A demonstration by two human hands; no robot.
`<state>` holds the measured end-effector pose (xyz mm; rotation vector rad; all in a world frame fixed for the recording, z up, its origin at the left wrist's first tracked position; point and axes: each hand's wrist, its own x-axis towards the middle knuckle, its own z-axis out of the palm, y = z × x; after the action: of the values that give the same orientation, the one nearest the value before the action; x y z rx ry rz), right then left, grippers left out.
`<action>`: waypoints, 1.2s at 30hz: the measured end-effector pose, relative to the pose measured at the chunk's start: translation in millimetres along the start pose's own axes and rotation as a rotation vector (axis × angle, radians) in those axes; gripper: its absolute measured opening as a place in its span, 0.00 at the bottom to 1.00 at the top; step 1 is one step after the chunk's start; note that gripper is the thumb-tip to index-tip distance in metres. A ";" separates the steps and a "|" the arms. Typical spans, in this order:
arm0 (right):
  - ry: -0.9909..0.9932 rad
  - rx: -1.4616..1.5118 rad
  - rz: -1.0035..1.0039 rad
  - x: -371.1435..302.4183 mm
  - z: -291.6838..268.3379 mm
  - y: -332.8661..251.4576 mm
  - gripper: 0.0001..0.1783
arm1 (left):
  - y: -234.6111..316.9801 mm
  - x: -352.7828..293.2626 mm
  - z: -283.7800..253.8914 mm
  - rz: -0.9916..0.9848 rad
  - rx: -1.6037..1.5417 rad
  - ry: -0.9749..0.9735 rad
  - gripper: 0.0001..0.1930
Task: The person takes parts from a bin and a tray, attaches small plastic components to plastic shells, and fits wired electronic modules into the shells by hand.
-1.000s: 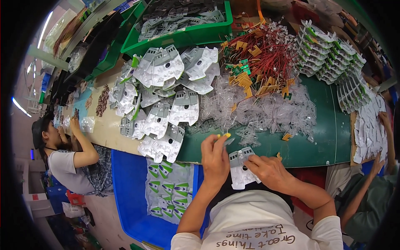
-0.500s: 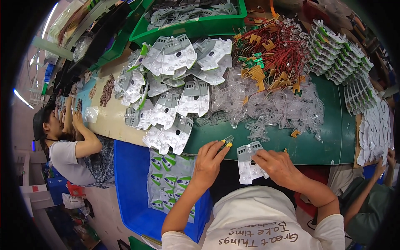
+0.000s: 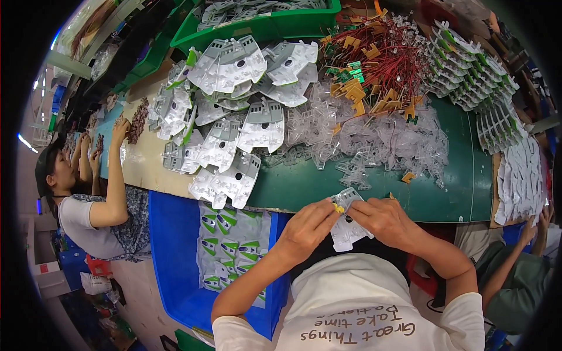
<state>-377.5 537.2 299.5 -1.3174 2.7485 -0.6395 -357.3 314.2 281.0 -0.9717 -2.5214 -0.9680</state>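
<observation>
A grey-and-white plastic shell [image 3: 348, 235] is held at the table's front edge by my right hand [image 3: 387, 222], whose fingers are closed on its upper right side. Pinched in my left hand [image 3: 305, 231] is a small piece with yellow ends [image 3: 338, 208]; its clear part, seen earlier, is now mostly hidden. Both hands meet over the shell's grey end, and the yellow ends lie against or just above it. The fingertips hide whether the piece touches the shell. Similar white shells [image 3: 261, 133] lie in an overlapping pile to the left.
Clear plastic parts [image 3: 374, 140] spread over the green tabletop [image 3: 418, 202], below a heap of red wires [image 3: 389, 64] with orange boards. Stacked shells [image 3: 468, 70] stand at right. A green bin [image 3: 257, 26] is behind, a blue bin [image 3: 170, 281] at left. Co-workers [image 3: 96, 205] sit on both sides.
My left hand has moved right, bringing the yellow-ended piece to the shell's grey end. My right hand has stayed with the shell. The co-worker at left has raised an arm. The whole view has shifted slightly.
</observation>
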 end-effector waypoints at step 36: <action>0.116 0.108 0.253 -0.9 3.5 1.9 0.08 | -1.3 3.7 19.5 0.039 0.058 -0.025 0.12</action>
<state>-377.7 537.7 295.5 -0.9194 2.8565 -0.8519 -361.2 328.4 267.6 -1.0178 -2.5258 -0.8719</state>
